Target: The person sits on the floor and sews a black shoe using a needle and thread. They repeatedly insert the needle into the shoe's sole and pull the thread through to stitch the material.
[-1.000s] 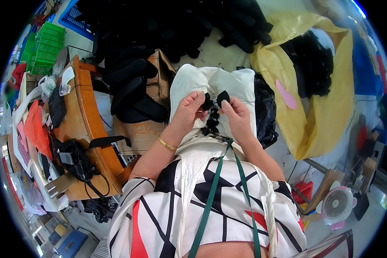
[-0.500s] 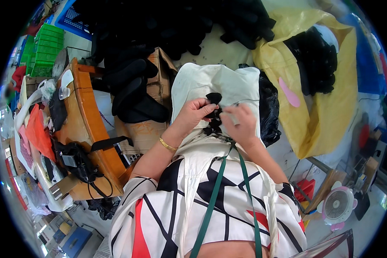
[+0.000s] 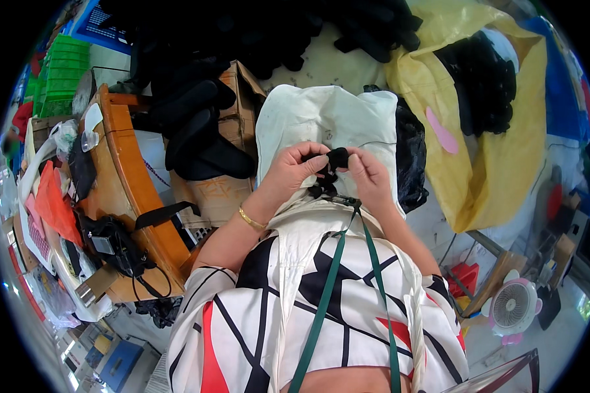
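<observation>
Between my hands is a small black fabric piece [image 3: 337,157], held above the white cloth [image 3: 334,111] over my lap. My left hand [image 3: 296,169] pinches its left side between thumb and fingers. My right hand [image 3: 370,175] has its fingertips closed at the right edge of the same piece. More small black scraps [image 3: 322,188] hang or lie just below, and I cannot make out whether they join it. A thin dark thread [image 3: 379,143] stretches over the cloth to the right. Green straps [image 3: 347,226] run down from near the scraps over my front.
Black padded shapes [image 3: 206,147] rest on a cardboard box [image 3: 213,196] at the left, beside a wooden table [image 3: 128,170]. A yellow sack [image 3: 413,92] with black pieces stands at the right, near a black plastic bag [image 3: 410,157]. A fan [image 3: 512,306] stands lower right.
My right hand, apart and blurred before, has come in to the black piece and closed on its right edge. The piece has turned and sits a little lower between both hands.
</observation>
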Motion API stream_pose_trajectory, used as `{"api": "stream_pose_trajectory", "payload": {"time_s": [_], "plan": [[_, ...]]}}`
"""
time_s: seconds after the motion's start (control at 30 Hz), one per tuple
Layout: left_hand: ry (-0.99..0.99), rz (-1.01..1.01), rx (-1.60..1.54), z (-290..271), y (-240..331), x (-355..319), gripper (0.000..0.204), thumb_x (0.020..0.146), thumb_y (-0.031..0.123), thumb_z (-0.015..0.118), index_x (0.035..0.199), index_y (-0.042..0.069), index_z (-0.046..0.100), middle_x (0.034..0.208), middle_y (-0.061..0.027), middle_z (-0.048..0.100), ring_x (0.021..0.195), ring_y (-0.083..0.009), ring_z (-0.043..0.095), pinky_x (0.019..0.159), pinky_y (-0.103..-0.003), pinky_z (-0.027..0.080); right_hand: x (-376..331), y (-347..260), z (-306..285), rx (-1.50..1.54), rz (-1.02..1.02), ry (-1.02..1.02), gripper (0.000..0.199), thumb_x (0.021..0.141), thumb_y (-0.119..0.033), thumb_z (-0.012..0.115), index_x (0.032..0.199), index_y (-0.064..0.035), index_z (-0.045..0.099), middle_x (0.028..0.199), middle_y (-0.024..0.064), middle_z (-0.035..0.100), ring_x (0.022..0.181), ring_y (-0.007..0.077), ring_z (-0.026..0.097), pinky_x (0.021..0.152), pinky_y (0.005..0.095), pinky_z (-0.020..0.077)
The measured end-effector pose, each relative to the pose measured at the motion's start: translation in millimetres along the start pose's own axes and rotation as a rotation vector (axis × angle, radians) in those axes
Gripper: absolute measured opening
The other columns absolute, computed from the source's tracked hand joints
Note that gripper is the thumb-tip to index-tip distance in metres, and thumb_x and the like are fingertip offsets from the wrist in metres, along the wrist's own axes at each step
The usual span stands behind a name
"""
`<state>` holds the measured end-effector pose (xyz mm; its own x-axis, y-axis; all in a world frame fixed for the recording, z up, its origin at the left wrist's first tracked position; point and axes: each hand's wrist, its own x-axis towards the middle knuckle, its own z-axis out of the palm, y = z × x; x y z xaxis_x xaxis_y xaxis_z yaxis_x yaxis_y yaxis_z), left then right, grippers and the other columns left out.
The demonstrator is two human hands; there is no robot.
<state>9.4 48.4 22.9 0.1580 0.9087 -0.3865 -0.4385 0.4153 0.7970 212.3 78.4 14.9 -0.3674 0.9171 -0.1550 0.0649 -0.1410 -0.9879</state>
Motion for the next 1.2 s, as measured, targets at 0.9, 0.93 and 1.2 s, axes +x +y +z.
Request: {"api": "stream_pose_trajectory", "payload": {"time_s": [0.9,0.93,1.2], "plan": [[-0.119,0.379,0.839,-2.9,10.4,-8.2,0.024,0.088,0.008,0.072,0.112,0.005,0.069,0.103,-0.0088,0.067,0.093,-0.0215,0.062,0.084,-0.03,0.05,4.3,-49.6,-37.4,-0.219,0.063,-0.189,0.008,0.092,-0.004,0.068,0.098,-0.0001,0.066,0.084,0.0012,0.064,0.076,0.0066,0.056,0.069,0.0235,0.0488],[-0.123,0.382,0.837,-2.8,10.2,-8.2,0.024,0.088,0.007,0.072,0.111,0.004,0.069,0.103,-0.0089,0.067,0.093,-0.0213,0.063,0.084,-0.03,0.05,4.8,-50.9,-38.6,-0.248,0.064,-0.236,0.009,0.092,-0.005,0.067,0.099,-0.0004,0.066,0.083,0.0025,0.064,0.075,0.0081,0.057,0.068,0.0246,0.0487],[-0.174,0.496,0.844,1.2,15.3,-11.5,0.024,0.077,0.0,0.077,0.1,0.006,0.07,0.099,-0.0046,0.069,0.098,-0.0229,0.063,0.086,-0.033,0.05,11.1,-57.5,-41.8,-0.471,-0.051,-0.49,0.011,0.093,-0.01,0.061,0.1,-0.0032,0.066,0.078,0.0124,0.067,0.066,0.0256,0.063,0.063,0.033,0.0498]]}}
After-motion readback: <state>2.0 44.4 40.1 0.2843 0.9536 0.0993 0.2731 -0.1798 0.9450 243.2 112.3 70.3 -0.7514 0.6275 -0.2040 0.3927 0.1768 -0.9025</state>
